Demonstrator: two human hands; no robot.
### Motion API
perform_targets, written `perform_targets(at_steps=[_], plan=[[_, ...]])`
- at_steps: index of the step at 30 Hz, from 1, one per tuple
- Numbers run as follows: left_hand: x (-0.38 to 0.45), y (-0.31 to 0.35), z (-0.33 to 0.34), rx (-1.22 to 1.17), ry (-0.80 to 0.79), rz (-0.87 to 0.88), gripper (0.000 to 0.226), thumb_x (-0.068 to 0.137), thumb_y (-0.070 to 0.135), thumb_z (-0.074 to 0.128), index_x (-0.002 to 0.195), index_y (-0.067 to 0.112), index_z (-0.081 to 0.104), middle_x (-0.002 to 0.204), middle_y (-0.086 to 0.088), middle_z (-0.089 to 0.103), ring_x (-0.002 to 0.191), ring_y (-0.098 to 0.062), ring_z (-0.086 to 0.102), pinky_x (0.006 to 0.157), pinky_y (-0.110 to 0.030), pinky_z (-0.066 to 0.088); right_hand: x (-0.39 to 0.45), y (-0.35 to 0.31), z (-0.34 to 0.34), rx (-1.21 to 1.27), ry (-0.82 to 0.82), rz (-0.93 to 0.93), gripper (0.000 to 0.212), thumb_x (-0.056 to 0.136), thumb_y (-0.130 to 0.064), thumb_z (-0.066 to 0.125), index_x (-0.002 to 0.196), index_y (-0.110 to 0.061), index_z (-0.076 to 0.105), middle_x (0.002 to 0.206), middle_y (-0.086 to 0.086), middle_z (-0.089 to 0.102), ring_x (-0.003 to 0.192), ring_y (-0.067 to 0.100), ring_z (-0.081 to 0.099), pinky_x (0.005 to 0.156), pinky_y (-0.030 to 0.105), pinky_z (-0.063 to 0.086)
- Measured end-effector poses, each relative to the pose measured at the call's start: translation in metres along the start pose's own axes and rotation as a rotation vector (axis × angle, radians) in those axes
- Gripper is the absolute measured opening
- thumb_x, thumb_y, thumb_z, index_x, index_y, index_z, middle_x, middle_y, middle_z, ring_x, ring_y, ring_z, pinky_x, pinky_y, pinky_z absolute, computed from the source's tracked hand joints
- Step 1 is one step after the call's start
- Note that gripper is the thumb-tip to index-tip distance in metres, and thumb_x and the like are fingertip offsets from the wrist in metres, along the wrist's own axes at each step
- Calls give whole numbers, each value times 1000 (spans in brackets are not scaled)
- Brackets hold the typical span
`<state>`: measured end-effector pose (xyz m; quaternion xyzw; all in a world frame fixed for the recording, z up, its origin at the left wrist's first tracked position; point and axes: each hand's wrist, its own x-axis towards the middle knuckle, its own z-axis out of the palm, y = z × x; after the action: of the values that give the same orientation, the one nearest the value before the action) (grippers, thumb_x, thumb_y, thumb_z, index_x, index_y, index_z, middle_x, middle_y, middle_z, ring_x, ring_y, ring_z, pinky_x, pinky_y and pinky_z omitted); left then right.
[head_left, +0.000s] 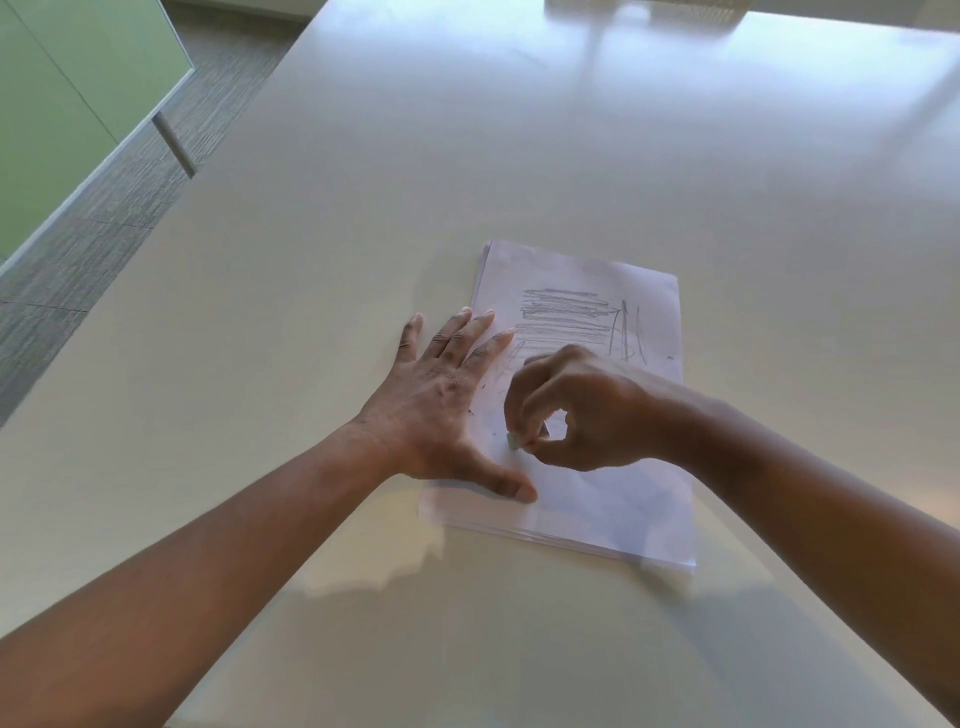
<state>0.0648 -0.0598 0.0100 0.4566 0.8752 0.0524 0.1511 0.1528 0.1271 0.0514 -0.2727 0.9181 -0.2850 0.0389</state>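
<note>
White paper, a thin stack of sheets, lies on the pale table in the head view. Its top sheet carries dense grey pencil scribbles across the far half and fainter marks nearer the person. The left hand lies flat with fingers spread and straight. Its palm and thumb press the stack's left edge, and its fingertips reach onto the sheet. The right hand is curled, thumb and forefinger pinching a small pale eraser. The eraser's tip meets the paper just right of the left palm, between the left thumb and the left fingers. The two hands sit close but apart, with the eraser in the gap between them.

The step in hand looks like rubbing out the pencil marks. To do it well, I judge, the flat hand should bear down close to the spot being rubbed, so the top sheet cannot buckle or slide off the stack. Strokes should be short, run away from the holding hand, and be light enough not to crease or tear the sheet. The dense scribbles lie beyond both hands, so the holding hand would need to shift farther up before the eraser works there. Green partition glass and grey carpet show off to the left.
</note>
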Motion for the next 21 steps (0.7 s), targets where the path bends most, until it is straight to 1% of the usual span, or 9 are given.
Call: perform_targets(at_steps=[3,6,9,11,16,18,21], plan=[[0,0,0,2,2,-2,162,31,115,23,163,28,-11,169,9,-24,151,-10,-32,122,-57,-19,-2,1,-4,0,-76,-33,11,76,-3,73,75,-14,76,87,-7,72,75,11,62,66,29,51],[0,0,-1,-15,-7,3,163,30,114,24,163,28,-11,169,9,-24,150,-8,-34,121,-57,-20,8,2,-3,-38,-68,-92,8,83,-5,73,80,-11,77,88,-6,73,81,12,61,72,28,51],[0,1,-1,-14,-8,1,164,29,114,24,163,28,-11,169,10,-23,150,-8,-34,121,-57,-20,17,1,0,-48,-48,-137,7,87,-7,72,82,-9,77,89,-3,72,86,17,62,76,34,51],[0,1,-1,-14,-11,1,164,29,114,25,163,28,-11,169,10,-23,150,-8,-34,121,-57,-19,14,3,0,-39,-65,-139,8,88,-7,72,82,-9,76,92,-3,71,87,18,62,75,37,52],[0,0,0,-6,-7,0,161,33,113,32,163,29,-12,169,10,-24,150,-9,-34,122,-57,-18,-1,7,-3,-50,-117,-131,10,86,-4,71,81,-12,74,94,-8,70,84,16,58,68,37,51],[0,0,0,-7,-7,1,161,33,113,32,163,29,-12,169,11,-24,150,-8,-34,121,-57,-19,2,7,-1,-61,-99,-133,10,85,-4,71,81,-12,75,94,-8,70,85,16,58,68,38,51],[0,0,-1,-6,-3,4,162,32,114,27,163,27,-12,169,10,-23,150,-8,-34,122,-57,-18,8,5,6,-69,-29,-120,11,85,-3,71,80,-12,73,93,-6,69,89,17,59,69,37,52]])
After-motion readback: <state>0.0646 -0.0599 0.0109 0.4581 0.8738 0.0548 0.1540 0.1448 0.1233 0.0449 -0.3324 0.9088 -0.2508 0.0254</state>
